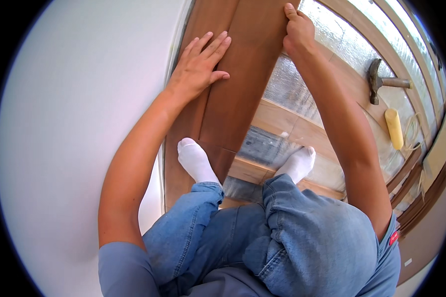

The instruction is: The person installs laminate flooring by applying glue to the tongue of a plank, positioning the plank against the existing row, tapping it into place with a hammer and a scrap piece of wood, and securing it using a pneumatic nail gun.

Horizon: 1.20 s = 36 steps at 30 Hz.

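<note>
Two rows of reddish-brown floorboards run along the wall on my left. My left hand [198,67] lies flat with fingers spread on the wall-side floorboard [210,20], its thumb reaching toward the seam. At the far end, my right hand [299,32] grips the outer long edge of the second floorboard [250,59]. Its thumb shows at the edge; the other fingers are curled and mostly hidden. Past that edge lie pale wooden battens [277,116] with silver foil sheeting [288,88] between them.
To the right, a claw hammer [375,83] rests on the battens, near a yellow cylinder [394,129] and a coil of pale cord [412,129]. More brown boards [414,210] lie at the right rim. A white wall [84,123] borders the left side. My socked feet straddle the outer board edge.
</note>
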{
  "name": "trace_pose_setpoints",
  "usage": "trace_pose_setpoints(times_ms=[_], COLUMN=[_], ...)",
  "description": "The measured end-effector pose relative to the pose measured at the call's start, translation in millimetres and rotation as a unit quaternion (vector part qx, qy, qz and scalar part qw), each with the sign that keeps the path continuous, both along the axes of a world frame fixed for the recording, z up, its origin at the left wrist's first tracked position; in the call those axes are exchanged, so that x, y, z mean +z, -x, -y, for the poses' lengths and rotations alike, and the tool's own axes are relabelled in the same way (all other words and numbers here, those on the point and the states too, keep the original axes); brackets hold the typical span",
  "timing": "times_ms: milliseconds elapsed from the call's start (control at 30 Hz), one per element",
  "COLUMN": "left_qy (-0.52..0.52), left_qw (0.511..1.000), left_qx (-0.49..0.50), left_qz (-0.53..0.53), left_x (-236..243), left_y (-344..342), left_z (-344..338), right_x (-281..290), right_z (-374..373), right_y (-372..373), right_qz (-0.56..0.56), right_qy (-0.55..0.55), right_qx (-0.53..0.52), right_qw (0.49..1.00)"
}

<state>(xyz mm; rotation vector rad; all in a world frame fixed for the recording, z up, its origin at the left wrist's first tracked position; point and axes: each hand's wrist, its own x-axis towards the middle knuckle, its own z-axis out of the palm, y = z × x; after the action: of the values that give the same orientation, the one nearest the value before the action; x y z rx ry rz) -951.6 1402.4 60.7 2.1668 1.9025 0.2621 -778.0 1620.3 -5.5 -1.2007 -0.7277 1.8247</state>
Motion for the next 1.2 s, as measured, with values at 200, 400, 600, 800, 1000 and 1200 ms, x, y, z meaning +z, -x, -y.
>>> trace_pose_setpoints(times_ms=[200,400,600,800,1000,1200], left_qy=[0.022,0.054,0.048,-0.002,-0.097,-0.106], left_qw=[0.999,0.998,0.999,1.000,0.993,0.990], left_qx=[0.003,0.006,-0.001,-0.001,0.037,0.092], left_qz=[0.024,-0.018,-0.009,-0.009,0.049,0.027], left_x=[-10,14,11,3,-40,-40], left_y=[-10,-10,-10,-19,-70,-66], left_z=[0,6,-1,-49,-144,-130], right_x=[-17,45,48,42,23,70], right_z=[3,-8,-21,-29,-31,-65], right_y=[-27,-37,-38,-31,-60,-215], right_qz=[0.401,0.578,0.556,0.533,0.478,0.612], right_qy=[-0.155,-0.277,-0.186,-0.157,-0.202,-0.402], right_qx=[0.136,0.397,0.436,0.434,0.397,0.165], right_qw=[0.893,0.656,0.683,0.709,0.757,0.661])
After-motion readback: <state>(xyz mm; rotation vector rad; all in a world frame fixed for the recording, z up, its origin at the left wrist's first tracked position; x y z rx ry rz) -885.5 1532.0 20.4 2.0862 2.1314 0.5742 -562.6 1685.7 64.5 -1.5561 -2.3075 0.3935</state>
